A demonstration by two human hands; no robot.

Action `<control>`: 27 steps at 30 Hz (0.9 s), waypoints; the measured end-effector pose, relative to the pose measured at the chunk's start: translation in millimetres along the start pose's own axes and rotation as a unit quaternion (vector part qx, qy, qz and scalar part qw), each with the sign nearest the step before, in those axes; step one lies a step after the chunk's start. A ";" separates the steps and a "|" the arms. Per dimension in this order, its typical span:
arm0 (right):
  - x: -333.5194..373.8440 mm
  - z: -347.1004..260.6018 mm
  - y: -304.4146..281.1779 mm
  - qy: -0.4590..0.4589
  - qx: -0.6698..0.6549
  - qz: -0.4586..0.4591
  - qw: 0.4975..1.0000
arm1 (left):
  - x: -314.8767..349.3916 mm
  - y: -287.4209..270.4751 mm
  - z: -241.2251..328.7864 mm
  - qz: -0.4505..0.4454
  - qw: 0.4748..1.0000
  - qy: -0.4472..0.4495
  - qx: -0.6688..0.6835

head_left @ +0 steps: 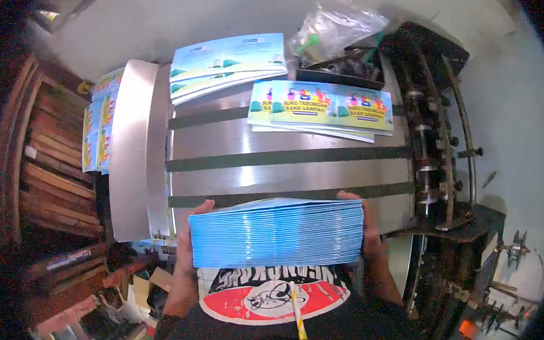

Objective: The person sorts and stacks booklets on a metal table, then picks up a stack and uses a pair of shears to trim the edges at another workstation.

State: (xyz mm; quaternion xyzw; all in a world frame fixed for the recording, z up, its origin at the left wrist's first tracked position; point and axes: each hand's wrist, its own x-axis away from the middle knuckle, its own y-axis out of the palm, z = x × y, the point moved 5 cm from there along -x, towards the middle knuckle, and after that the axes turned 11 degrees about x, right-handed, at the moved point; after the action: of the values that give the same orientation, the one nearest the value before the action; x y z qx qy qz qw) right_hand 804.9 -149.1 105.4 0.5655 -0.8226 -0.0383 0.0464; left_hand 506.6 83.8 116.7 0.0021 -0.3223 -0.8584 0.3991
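Note:
A thick stack of booklets (pixel 274 232) with blue folded edges is held in front of my body. My left hand (pixel 186 243) presses its left end, with the thumb at the top corner. Round the right end, my right hand (pixel 371 235) grips the stack, its thumb near the upper edge; most of its other fingers are hidden. Beyond it, colourful printed booklets (pixel 322 107) lie in a low pile on the metal machine table (pixel 266 157). Farther left on that table is another pile of blue-and-green printed sheets (pixel 229 61).
Dark belts (pixel 285 158) cross the metal table. A black roller assembly (pixel 426 148) stands along its right side. A black tray (pixel 340 71) and a clear plastic bag (pixel 340 24) sit at the back. Wooden shelving (pixel 55 157) and more printed sheets (pixel 100 122) are at left.

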 end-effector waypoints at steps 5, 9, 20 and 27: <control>18.9 -26.1 7.7 -0.023 0.177 -0.055 0.982 | 25.4 -24.3 10.5 -0.140 0.983 -0.050 -0.108; 28.7 -19.2 -4.2 0.048 0.302 -0.014 0.952 | 23.4 -25.4 3.7 -0.085 0.942 -0.078 -0.316; -64.9 -18.4 9.6 0.014 0.319 0.017 0.948 | -16.2 -72.0 -2.9 0.065 0.902 -0.002 -0.426; -81.5 -3.5 15.6 -0.057 0.287 -0.048 0.955 | -7.9 -66.9 0.8 0.131 0.905 -0.055 -0.400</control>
State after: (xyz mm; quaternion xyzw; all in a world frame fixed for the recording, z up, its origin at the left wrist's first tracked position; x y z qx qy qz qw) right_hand 820.0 -67.4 108.0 0.5908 -0.7718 0.1654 -0.1670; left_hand 465.9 121.3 78.2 -0.2471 0.0294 -0.8537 0.4574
